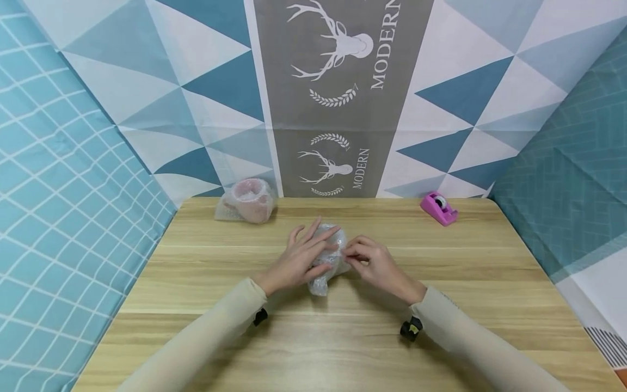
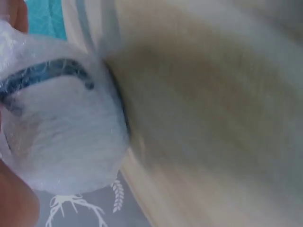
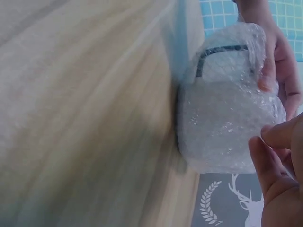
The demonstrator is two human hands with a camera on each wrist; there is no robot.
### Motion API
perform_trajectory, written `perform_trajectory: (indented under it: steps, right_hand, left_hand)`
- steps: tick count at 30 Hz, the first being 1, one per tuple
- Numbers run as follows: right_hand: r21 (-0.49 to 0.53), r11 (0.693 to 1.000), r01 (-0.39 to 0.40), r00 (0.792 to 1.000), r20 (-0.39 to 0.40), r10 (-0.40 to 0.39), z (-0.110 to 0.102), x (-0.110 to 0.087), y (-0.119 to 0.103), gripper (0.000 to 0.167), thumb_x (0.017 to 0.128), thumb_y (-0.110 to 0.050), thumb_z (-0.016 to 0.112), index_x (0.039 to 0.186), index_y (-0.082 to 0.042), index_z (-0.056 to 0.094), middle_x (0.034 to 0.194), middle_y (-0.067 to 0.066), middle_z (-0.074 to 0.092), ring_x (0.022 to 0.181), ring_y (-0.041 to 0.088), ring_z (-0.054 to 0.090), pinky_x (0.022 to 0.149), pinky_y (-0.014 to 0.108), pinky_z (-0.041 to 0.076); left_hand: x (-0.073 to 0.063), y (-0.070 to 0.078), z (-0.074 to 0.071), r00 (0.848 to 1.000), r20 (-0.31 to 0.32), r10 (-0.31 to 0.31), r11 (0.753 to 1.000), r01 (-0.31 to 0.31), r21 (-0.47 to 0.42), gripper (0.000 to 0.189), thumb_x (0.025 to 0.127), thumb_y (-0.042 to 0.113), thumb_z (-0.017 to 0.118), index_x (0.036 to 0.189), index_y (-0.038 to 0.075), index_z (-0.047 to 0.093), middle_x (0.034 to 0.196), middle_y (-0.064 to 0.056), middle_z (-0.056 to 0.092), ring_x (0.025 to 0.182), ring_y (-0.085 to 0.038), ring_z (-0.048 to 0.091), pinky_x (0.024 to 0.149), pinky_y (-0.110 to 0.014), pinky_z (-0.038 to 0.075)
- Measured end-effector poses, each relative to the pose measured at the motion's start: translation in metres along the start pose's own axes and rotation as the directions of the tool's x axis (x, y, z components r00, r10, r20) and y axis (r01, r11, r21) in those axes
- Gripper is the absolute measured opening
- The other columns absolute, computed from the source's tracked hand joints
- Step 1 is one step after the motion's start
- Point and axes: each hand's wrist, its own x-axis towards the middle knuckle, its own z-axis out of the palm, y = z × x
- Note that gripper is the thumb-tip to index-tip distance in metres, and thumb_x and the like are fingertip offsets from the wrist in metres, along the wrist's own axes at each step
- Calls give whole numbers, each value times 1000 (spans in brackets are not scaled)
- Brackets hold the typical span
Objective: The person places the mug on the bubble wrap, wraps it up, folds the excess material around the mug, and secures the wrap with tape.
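A white mug-like object in clear bubble wrap [image 1: 320, 286] stands on the table between both hands. A dark curved band, like a handle's edge, shows through the wrap [image 2: 71, 137] in the left wrist view. My left hand [image 1: 301, 258] lies over the top with its fingers straight and spread, the thumb pressing on the wrap [image 3: 222, 127]. On the other side my right hand [image 1: 372, 264] brings thumb and index fingertips together at the wrap's surface, pinching there. Whether a bit of tape is between those fingertips I cannot tell.
At the back left of the wooden table [image 1: 343, 348] sits a pink mug [image 1: 252, 198] in bubble wrap. A pink tape dispenser [image 1: 439, 208] with a roll stands at the back right. Patterned cloth panels [image 1: 328, 109] rise behind the table and at both sides.
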Motion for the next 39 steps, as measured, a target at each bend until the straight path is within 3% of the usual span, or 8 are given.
perform_trajectory:
  steps: [5,7,14,17,22,25,29,39]
  right_hand:
    - [-28,999,37,999,29,-36,-4,3,0,20,84,13,75,100,1,79,102,11,72,89,24,73,79,24,63]
    - [-42,999,25,999,40,-23,-6,3,-2,19,85,11,75,101,0,79,104,10,73,91,23,73,79,24,63]
    - [32,996,-79,992,97,76,-7,4,-10,23,88,-4,80,110,-2,75,110,10,70,97,23,73,83,28,63]
    - [46,994,-98,988,121,92,-8,4,-12,26,88,-2,79,113,0,72,113,12,68,102,28,71,85,31,63]
    - [3,987,-159,981,112,158,-22,1,-3,23,92,6,69,115,4,69,110,17,70,95,28,72,82,34,64]
    - [-53,967,-249,960,116,254,-41,-4,12,22,95,3,67,116,4,69,109,19,70,93,28,72,80,34,64]
    - [-141,921,-364,912,144,383,-72,-15,32,20,98,-2,65,117,3,69,112,20,69,98,29,70,82,38,63]
    - [-302,843,-444,862,113,494,-141,-37,70,23,100,-3,62,118,11,66,114,28,69,100,41,69,84,56,61]
  left_hand:
    - [3,-2,-7,994,103,35,998,-40,47,60,105,38,58,159,22,39,168,3,32,160,-33,11,122,-70,20]
    - [4,-3,-8,992,119,45,997,-52,58,57,105,38,57,158,23,42,166,4,36,159,-32,18,122,-69,23]
    - [4,-4,-9,995,83,62,997,-65,40,53,103,37,60,153,21,51,162,3,43,156,-33,28,119,-70,27]
    - [4,-5,-8,996,65,59,998,-62,33,52,103,37,62,151,20,53,161,3,44,156,-32,30,119,-70,28]
    - [3,-5,-6,997,57,52,998,-53,16,49,103,35,61,150,20,55,161,3,45,156,-31,29,119,-70,28]
    - [4,-4,-4,996,71,47,999,-48,6,48,104,35,59,150,21,54,162,3,43,156,-31,28,120,-69,25]
    - [4,-3,-3,995,88,49,999,-49,4,48,105,34,58,151,22,53,163,3,42,157,-31,25,121,-70,23]
    - [6,-2,-4,992,104,67,996,-73,55,45,107,34,55,151,28,52,164,4,42,158,-32,23,121,-70,23]
